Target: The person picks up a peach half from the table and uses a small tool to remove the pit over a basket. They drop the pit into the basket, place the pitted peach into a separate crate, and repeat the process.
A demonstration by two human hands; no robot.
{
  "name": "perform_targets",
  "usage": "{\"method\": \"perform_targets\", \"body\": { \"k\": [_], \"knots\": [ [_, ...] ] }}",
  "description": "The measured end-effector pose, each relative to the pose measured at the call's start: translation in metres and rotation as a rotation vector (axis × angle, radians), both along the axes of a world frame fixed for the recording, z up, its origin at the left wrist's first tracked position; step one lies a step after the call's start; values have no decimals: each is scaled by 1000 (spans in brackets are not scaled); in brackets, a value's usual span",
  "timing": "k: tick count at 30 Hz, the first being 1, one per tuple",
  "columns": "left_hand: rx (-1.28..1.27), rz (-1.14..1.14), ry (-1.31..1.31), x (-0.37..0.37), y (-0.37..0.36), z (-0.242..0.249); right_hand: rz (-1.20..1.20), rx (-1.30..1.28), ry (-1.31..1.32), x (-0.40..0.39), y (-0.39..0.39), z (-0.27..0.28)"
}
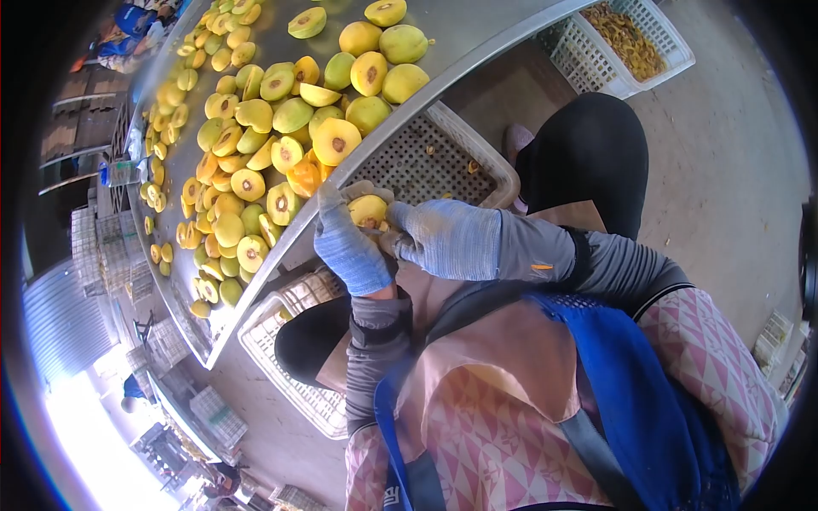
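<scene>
In the middle of the view I hold a halved yellow peach (368, 210) over my lap, close to the table edge. My left hand (348, 247), in a blue-grey knit glove, is wrapped round the fruit from the left. My right hand (447, 238), gloved alike, is closed with its fingertips at the lower right side of the peach. Whatever it grips is hidden by the fingers. Many halved and whole yellow-green peaches (336, 141) lie on the metal table (460, 43) just beyond my hands, some with the brown stone or its hollow showing.
A perforated crate (503, 175) with a few scraps sits below the table edge. Another white crate (273, 341) stands by my left leg. At the top right, a white basket (588, 64) holds brown pieces (626, 43). Stacked crates (106, 251) stand at far left.
</scene>
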State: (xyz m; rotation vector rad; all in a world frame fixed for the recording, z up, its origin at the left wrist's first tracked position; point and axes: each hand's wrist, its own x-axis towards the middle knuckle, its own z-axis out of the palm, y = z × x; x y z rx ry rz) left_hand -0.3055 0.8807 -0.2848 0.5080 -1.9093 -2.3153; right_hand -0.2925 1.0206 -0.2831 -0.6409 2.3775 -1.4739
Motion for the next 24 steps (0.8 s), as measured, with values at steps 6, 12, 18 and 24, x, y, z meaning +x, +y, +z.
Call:
{"method": "perform_targets", "body": {
  "k": [6, 12, 18, 24],
  "knots": [
    [4, -46, -78, -3, -2, -3, 39, 21, -7, 0, 1, -2],
    [81, -130, 7, -2, 1, 3, 260, -718, -768, -24, 9, -28],
    [370, -65, -111, -6, -5, -10, 260, -882, -1315, -10, 29, -6],
    [-289, -24, 59, 21, -44, 26, 46, 57, -39, -6, 13, -17]
  ]
}}
